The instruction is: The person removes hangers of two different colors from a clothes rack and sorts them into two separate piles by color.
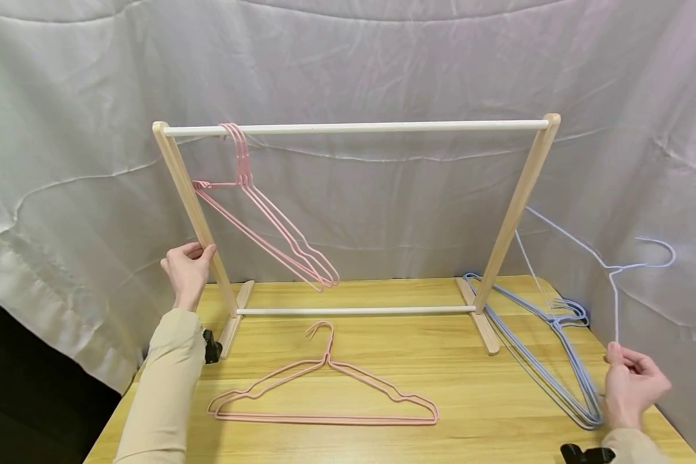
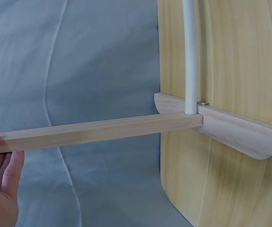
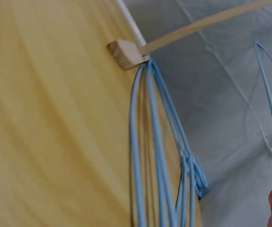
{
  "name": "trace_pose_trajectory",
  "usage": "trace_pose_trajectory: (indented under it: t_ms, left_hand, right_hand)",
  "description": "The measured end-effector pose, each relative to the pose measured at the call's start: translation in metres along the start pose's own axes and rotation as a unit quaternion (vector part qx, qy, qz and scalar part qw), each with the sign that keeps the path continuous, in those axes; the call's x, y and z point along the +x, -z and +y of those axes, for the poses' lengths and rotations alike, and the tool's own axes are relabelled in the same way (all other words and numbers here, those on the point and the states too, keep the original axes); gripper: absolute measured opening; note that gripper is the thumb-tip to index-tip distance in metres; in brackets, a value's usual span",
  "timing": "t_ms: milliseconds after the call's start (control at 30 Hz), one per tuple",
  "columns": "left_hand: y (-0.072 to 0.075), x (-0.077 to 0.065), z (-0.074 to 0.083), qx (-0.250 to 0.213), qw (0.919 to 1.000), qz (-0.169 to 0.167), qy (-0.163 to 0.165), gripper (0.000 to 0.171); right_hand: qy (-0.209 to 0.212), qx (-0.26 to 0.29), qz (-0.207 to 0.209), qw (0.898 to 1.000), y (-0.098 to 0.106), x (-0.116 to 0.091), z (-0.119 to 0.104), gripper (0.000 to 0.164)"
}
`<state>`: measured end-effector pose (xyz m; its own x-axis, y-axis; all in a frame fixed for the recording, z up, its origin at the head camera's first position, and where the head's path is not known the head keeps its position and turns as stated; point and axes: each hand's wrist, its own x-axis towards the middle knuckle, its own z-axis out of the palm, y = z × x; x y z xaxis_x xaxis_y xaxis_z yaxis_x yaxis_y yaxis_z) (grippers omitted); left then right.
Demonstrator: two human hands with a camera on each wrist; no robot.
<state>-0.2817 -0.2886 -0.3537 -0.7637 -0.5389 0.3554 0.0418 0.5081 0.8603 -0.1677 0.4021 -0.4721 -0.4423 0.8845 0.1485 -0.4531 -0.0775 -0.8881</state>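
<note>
My left hand (image 1: 187, 270) grips the left wooden post (image 1: 188, 193) of a clothes rack, thumb on one side and fingers on the other, as the left wrist view also shows. Out to the right, my right hand (image 1: 635, 383) pinches a light blue hanger (image 1: 613, 267) by its side, raised above the table. Its hook points right, and its far end reaches toward the rack's right post (image 1: 516, 206). Below it lies a stack of blue hangers (image 3: 157, 142), near the post's foot. Several pink hangers (image 1: 244, 161) hang from the top rail (image 1: 383, 127) near its left end.
Pink hangers (image 1: 325, 420) lie on the wooden table (image 1: 301, 444) in front of the rack, hooks toward the lower rail (image 1: 354, 311). Grey curtain (image 1: 383, 212) stands close behind the rack and along both sides. The table's right edge runs beside the blue stack.
</note>
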Motion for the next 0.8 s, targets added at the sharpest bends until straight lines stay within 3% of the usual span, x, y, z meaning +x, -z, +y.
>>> trace_pose_trajectory:
  t_ms: [367, 700, 800]
  left_hand:
    - [0.000, 0.000, 0.001, -0.003, 1.0000, 0.001, 0.003, 0.036]
    - [0.000, 0.000, 0.002, 0.003, 1.0000, -0.001, -0.006, 0.037]
    - [0.001, -0.001, 0.001, -0.001, 1.0000, -0.001, -0.003, 0.036]
  right_hand:
    - [-0.055, -0.148, -0.057, 0.986, 0.015, -0.001, 0.015, 0.036]
    - [-0.051, -0.308, -0.082, 0.946, 0.030, -0.004, 0.027, 0.045]
    - [-0.054, -0.333, -0.094, 0.937, 0.032, -0.004, 0.029, 0.046]
